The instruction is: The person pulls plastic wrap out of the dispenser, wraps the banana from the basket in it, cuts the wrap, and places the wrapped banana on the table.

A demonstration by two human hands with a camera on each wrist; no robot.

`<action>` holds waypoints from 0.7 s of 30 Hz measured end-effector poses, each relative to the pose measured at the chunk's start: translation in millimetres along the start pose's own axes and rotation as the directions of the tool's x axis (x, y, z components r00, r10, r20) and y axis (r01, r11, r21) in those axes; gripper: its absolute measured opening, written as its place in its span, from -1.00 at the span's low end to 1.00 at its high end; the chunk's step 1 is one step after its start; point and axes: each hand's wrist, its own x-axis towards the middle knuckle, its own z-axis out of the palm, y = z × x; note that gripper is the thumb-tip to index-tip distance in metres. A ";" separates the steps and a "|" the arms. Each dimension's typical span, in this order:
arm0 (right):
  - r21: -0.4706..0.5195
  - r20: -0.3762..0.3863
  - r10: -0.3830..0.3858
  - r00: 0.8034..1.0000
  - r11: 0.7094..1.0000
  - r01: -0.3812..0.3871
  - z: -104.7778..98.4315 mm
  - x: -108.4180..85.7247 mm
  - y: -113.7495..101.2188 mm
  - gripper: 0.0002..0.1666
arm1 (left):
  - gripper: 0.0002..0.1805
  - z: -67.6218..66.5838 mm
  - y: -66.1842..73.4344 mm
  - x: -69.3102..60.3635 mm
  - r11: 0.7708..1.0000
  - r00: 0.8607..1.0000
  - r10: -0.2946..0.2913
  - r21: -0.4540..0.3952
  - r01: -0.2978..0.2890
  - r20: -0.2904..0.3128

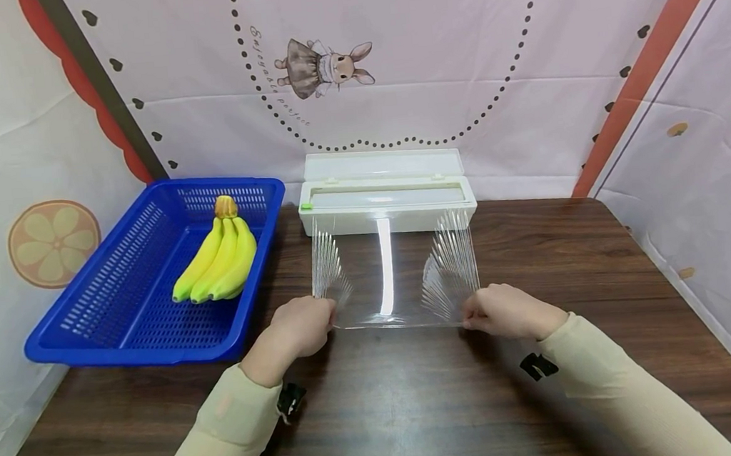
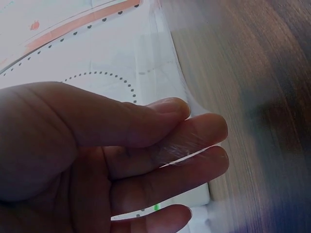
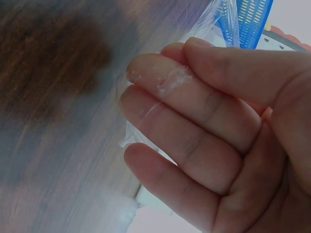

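A clear sheet of plastic wrap (image 1: 401, 275) stretches from a white wrap dispenser (image 1: 390, 219) toward the person, above the table. My left hand (image 1: 304, 324) pinches the sheet's near left corner between thumb and fingers; in the left wrist view a crumpled bit of film lies across the fingers (image 2: 194, 167). At the near right corner my right hand (image 1: 501, 310) pinches the film, with wrinkled plastic over its fingers (image 3: 189, 116) in the right wrist view. Creases fan along both sides of the sheet. The dispenser's lid (image 1: 383, 163) stands raised at the back.
To the left, a blue plastic basket (image 1: 140, 357) holds a bunch of yellow bananas (image 1: 220, 261). The dark wooden table (image 1: 380, 413) is bordered behind by a printed cloth (image 1: 429, 51) with a rabbit figure. A small green piece (image 1: 306, 206) sits at the dispenser's left end.
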 end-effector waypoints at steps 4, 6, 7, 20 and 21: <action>0.003 0.002 -0.012 1.000 1.000 0.012 -0.2 -0.9 -1.2 -0.87 | -0.89 0.7 0.6 -0.9 1.000 1.000 0.002 -0.001 -0.002 0.011; 0.004 0.003 -0.017 1.000 1.000 0.017 0.3 -1.2 -1.5 -0.87 | -0.87 0.6 1.2 -1.6 1.000 1.000 0.004 -0.002 -0.004 0.016; 0.004 0.004 -0.018 1.000 1.000 0.018 0.5 -1.5 -1.7 -0.87 | -0.86 0.6 1.4 -1.6 1.000 1.000 0.003 -0.002 -0.003 0.019; 0.010 0.004 -0.025 1.000 1.000 0.025 3.7 -4.4 -4.2 -0.82 | -0.80 -0.6 4.8 -4.2 1.000 0.999 -0.004 0.006 0.004 0.047; 0.009 0.003 -0.025 1.000 1.000 0.025 4.1 -4.6 -4.3 -0.81 | -0.79 -0.6 5.2 -4.6 1.000 0.999 -0.001 0.006 0.000 0.046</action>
